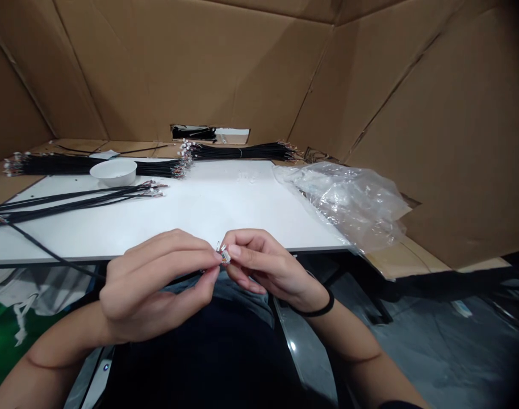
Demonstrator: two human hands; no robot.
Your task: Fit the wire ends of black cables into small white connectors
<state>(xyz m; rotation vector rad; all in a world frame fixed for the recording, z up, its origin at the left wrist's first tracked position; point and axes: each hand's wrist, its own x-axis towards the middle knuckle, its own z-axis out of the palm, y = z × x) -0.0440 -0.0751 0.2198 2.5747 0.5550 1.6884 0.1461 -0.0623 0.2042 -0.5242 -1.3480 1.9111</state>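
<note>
Just past the front edge of the white desk (157, 227), the left hand (153, 284) and the right hand (272, 267) are both curled closed, their fingertips meeting on a tiny white wire connector (225, 255) held in the air. It looks very light and rather fragile, and its small plastic housing is likely slick to pinch. That housing seems the firmer place to take hold, rather than the fine leads. Farther along the desk lie a bundle of black cables (55, 165) with connector ends, a white bowl (113, 172), loose black cables (72, 201), and a crumpled clear plastic bag (344, 204), backed by a cardboard wall (178, 68).
</note>
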